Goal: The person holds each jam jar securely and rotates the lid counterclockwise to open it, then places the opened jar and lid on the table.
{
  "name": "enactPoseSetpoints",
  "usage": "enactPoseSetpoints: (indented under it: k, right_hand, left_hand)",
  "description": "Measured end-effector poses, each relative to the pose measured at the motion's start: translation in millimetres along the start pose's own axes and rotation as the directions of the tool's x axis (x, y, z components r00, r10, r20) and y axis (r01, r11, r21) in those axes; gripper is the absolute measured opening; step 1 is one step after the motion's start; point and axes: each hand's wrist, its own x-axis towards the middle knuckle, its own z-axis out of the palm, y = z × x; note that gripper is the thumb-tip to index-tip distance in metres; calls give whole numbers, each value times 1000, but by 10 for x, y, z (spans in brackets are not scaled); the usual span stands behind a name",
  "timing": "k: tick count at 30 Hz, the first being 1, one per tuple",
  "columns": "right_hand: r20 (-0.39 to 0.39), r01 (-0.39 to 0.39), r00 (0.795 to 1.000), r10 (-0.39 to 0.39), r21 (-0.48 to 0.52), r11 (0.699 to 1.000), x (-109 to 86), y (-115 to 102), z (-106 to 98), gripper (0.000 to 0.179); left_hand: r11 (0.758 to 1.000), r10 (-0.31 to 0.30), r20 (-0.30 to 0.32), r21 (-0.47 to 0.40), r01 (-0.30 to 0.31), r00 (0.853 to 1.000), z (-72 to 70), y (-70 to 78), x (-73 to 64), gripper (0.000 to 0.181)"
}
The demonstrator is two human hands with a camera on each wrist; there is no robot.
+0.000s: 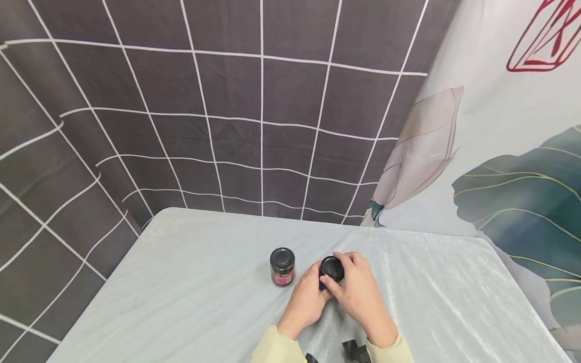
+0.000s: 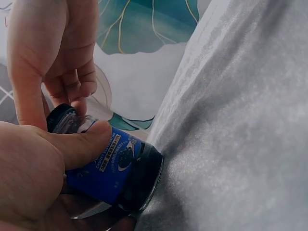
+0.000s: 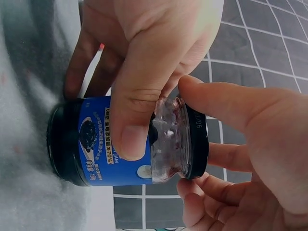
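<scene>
One jar [image 2: 103,175]: standing upright, lid [image 1: 333,268] topmost.
Left hand [image 1: 307,297]: gripping its body [image 3: 98,144].
Right hand [image 1: 363,292]: sitting nearer the lid, pinching it.

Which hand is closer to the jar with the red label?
Left. The left hand is just right of the red-labelled jar, holding the blue-labelled jam jar; the right hand is farther right, gripping that jar's black lid.

Pale cloth [image 1: 195,292] beneath two lidded jars [image 1: 282,267]
</scene>
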Motion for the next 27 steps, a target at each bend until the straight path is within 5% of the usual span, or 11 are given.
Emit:
enactPoseSetpoints:
  k: [18,27]
  right_hand:
    - [-41,7,999,-6,29,1000,12,1,-60,53]
    - [-55,-31,998,34,57,998,16,-5,-65,54]
  left_hand:
    - [999,0,46,-50,3,999,-69,14,42,60]
    - [998,53,37,-40,-51,998,-76,25,41,56]
